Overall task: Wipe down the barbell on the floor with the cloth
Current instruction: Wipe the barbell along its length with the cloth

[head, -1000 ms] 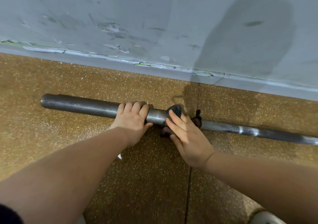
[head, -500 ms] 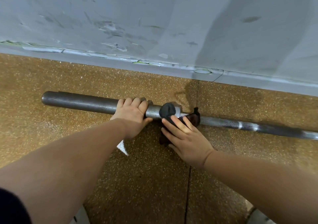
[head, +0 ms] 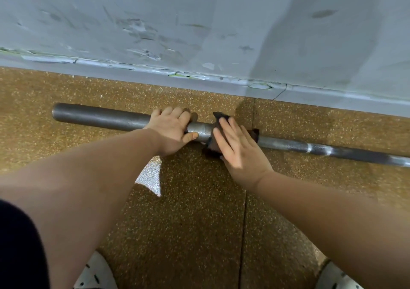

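"Lying where, the barbell?"

"On the speckled brown floor, running left to right. The scuffed grey wall is just beyond it, and they run roughly alongside each other without touching."

"And the hands?"

"Both are on the barbell. The left hand grasps the inner end of the thick sleeve, with its fingers curled over the top and its thumb pressed against the near side. The right hand is just to the right of it and lies flat, fingers straight and slightly spread, pressing down."

"Pressing on what?"

"The cloth. It is dark and bunched over the barbell where the sleeve meets the thinner shaft. One corner sticks out past the fingertips on the wall side, another shows at the right edge of the hand, and a bit more hangs on the near side of the barbell."

"Do the hands touch?"

"No. A short stretch of bare grey metal shows between them."

"Anything else near the barbell?"

"A seam in the floor passes under it close to the cloth. A bright patch of light lies on the near side, below the left wrist. Two white shoes with dark marks show at the bottom edge, well away from the barbell."
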